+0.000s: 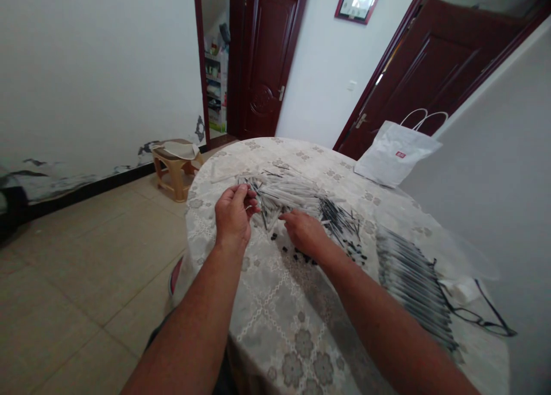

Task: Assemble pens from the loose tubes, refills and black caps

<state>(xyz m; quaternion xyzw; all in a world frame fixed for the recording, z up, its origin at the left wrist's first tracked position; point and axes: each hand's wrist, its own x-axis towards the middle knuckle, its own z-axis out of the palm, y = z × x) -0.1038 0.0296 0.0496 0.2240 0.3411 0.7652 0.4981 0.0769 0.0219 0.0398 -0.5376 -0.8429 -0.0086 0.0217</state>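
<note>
My left hand (233,216) is raised at the left edge of a pile, thumb and fingers pinched together; whatever is between them is too small to make out. Lower and to the right, my right hand (305,232) reaches in at the pile's near side with its fingers drawn together, and their grip is partly hidden. The pile holds whitish pen barrels (288,191) lying loose. Thin dark sticks like pen refills (338,216) lie bunched to the right. Small black pieces like pen caps (355,251) are scattered beside and below my right hand.
A patterned cloth covers the round table (258,303). On the right lies a row of dark-and-clear pens (413,280), with eyeglasses (482,320) beside it. A white paper bag (398,154) stands at the back right. A plastic stool (176,168) is on the floor at left.
</note>
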